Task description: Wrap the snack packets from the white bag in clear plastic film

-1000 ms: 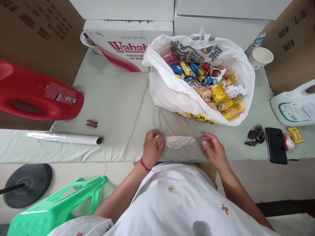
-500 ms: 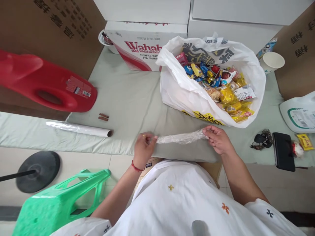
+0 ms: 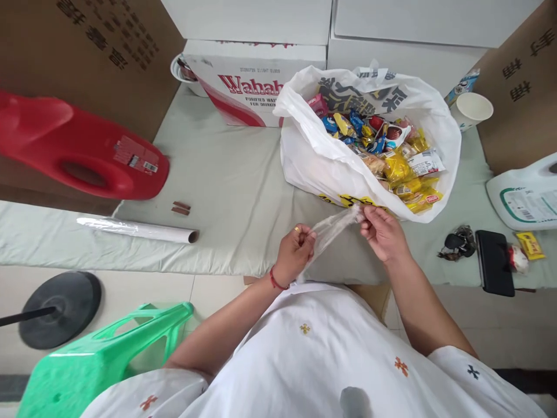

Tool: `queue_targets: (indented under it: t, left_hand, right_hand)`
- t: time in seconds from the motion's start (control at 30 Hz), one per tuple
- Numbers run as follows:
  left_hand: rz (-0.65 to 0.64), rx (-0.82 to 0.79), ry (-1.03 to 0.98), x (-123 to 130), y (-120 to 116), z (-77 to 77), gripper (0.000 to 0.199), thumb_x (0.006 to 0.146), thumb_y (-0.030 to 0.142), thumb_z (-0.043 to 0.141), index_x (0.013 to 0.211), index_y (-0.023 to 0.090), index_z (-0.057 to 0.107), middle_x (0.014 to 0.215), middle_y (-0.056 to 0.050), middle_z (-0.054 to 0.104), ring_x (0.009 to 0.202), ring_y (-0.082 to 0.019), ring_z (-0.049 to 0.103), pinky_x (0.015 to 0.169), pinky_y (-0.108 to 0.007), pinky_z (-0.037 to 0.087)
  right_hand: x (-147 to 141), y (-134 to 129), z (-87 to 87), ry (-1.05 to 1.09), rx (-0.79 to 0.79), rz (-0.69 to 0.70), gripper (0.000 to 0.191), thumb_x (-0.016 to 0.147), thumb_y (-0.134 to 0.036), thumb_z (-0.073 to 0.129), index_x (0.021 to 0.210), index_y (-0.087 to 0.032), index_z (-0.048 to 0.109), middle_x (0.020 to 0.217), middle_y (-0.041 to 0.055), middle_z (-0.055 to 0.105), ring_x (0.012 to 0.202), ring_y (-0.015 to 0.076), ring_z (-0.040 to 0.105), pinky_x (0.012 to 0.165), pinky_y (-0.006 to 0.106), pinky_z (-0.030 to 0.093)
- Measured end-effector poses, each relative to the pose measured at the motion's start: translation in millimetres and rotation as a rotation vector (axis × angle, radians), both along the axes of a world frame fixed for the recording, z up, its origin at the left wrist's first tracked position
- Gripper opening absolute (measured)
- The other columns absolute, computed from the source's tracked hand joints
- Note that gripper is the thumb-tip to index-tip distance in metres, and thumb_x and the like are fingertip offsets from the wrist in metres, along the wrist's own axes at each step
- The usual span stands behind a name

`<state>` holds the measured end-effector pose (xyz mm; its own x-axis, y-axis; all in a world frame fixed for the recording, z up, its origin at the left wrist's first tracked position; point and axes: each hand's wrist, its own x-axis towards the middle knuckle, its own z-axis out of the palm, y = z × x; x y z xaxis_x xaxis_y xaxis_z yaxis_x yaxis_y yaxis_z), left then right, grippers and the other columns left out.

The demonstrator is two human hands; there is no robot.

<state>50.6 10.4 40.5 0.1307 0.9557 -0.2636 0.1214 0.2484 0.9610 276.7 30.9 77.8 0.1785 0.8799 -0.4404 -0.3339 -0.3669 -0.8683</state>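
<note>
A strip of bunched clear plastic film (image 3: pixel 331 232) hangs slanting between my two hands, above the front edge of the cloth-covered table (image 3: pixel 226 191). My left hand (image 3: pixel 296 249), with a ring and a red string bracelet, pinches the film partway along, and a loose end drops below it toward my shirt. At the upper right end of the film, my right hand (image 3: pixel 383 232) is closed on it with thumb and fingers. Just behind the right hand stands an open white plastic bag (image 3: pixel 322 162) full of wrapped snacks (image 3: pixel 395 165).
A film roll (image 3: pixel 139 229) and brown sticks (image 3: pixel 180 208) lie left, near a red jug (image 3: pixel 87 154). Keys (image 3: pixel 459 242), a black phone (image 3: pixel 495 262) and a white jug (image 3: pixel 526 194) are right. A green stool (image 3: pixel 78 366) stands on the floor.
My left hand has moved right, closer to my right hand, and now holds the film partway along. My right hand has risen slightly, and the film has gone from nearly level to slanted.
</note>
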Motion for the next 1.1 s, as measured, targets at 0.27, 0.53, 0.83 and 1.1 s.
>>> queue_targets:
  t: [0.27,0.53,0.83,1.1]
  left_hand:
    - [0.272,-0.138,-0.213,22.7,-15.1,3.6,0.037,0.087,0.056,0.070,0.089,0.025,0.049,0.055,0.010,0.047,0.045,-0.010,0.042,0.049,-0.026,0.033]
    - [0.344,-0.224,-0.404,-12.8,-3.0,-1.5,0.053,0.073,0.056,0.085,0.088,0.024,0.046,0.055,0.014,0.041,0.044,-0.005,0.032,0.048,-0.021,0.029]
    - [0.310,-0.531,-0.361,-17.9,-21.4,11.3,0.073,0.072,0.087,0.069,0.099,0.020,0.061,0.094,-0.005,0.070,0.079,-0.017,0.067,0.057,-0.026,0.050]
    - [0.368,-0.471,-0.451,-9.4,-24.2,4.2,0.051,0.081,0.063,0.077,0.073,0.022,0.047,0.062,0.006,0.050,0.055,-0.010,0.052,0.054,-0.024,0.045]
  right_hand:
    - [-68.9,-52.4,-27.7,-0.365,0.088,0.257,0.044,0.084,-0.066,0.072,0.092,-0.023,0.066,0.088,0.0053,0.069,0.078,0.0188,0.061,0.065,0.029,0.054]
    - [-42.0,-32.9,-39.3,-0.138,-0.093,0.265,0.054,0.067,-0.073,0.081,0.080,-0.023,0.067,0.076,0.0010,0.065,0.068,0.0153,0.056,0.061,0.028,0.053]
    - [-63.7,-34.3,-32.7,-0.267,0.013,0.143,0.049,0.082,-0.071,0.069,0.079,-0.025,0.057,0.068,-0.0025,0.054,0.058,0.0134,0.050,0.050,0.026,0.048]
    - [-53.1,-23.1,-30.1,-0.271,0.016,0.162,0.054,0.076,-0.075,0.075,0.092,-0.025,0.063,0.065,-0.0045,0.053,0.052,0.0118,0.045,0.044,0.025,0.039]
